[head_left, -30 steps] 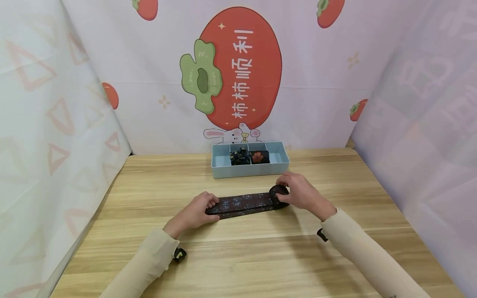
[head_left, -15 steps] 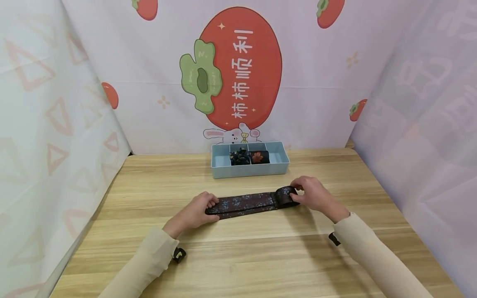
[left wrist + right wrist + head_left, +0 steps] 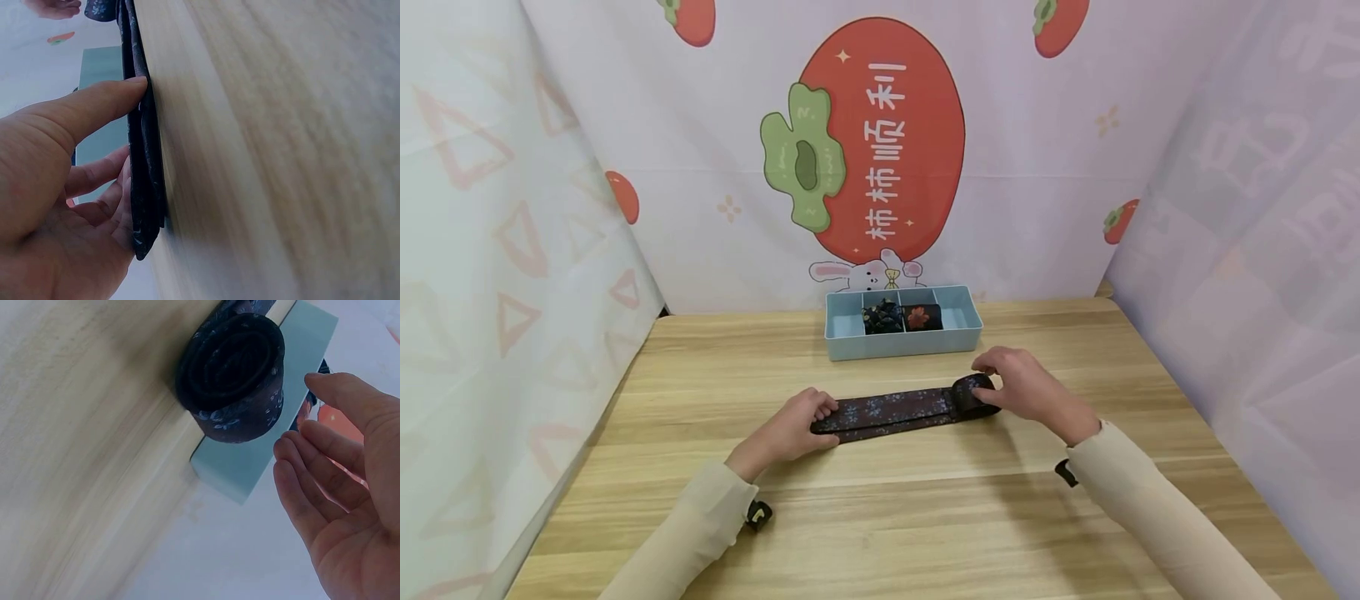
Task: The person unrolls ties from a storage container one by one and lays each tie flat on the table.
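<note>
A dark necktie with small blue flowers lies folded lengthwise across the table, its right part wound into a roll. My left hand holds the flat left end, thumb on the near edge and fingers at the far edge. In the left wrist view, the thumb presses against the folded layers. My right hand is beside the roll, with thumb and fingers spread loosely. The right wrist view shows the spiral end of the roll, with the fingers apart from it and gently bent.
Behind the necktie stands a light blue divided box. Its two middle compartments hold a dark patterned bundle and a dark roll with an orange flower. A printed cloth hangs along the back of the wooden table.
The right hand and the roll have moved to the right, then the hand slightly back, and more of the flat strip shows. The left hand has stayed in place.
</note>
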A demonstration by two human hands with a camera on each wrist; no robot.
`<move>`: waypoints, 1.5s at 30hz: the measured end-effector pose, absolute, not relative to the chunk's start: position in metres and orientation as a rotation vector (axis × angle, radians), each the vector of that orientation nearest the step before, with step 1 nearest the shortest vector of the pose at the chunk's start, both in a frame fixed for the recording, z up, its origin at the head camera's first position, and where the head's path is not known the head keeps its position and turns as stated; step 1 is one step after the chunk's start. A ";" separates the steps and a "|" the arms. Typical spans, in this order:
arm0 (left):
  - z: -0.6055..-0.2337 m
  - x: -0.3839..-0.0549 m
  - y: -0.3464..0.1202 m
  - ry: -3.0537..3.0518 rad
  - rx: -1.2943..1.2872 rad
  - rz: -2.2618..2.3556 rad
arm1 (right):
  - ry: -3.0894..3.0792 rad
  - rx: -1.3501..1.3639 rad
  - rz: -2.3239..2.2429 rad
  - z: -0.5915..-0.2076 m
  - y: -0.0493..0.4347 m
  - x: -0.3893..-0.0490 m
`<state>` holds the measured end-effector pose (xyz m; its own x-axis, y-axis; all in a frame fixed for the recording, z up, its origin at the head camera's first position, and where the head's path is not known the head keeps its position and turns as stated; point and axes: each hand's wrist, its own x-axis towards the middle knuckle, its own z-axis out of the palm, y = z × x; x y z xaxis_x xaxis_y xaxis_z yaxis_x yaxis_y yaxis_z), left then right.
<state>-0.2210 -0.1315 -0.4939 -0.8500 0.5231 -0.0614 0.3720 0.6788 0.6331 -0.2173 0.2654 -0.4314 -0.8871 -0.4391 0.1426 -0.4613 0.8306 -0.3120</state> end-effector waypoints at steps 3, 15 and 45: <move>-0.494 -0.220 -0.134 2.660 0.717 0.919 | -2.942 0.764 0.518 -0.431 0.258 -0.217; -0.495 -0.220 -0.139 2.672 0.719 0.904 | -2.934 0.836 0.398 -0.443 0.233 -0.224; -0.495 -0.225 -0.149 2.672 0.742 0.880 | -2.936 0.564 0.412 -0.444 0.261 -0.220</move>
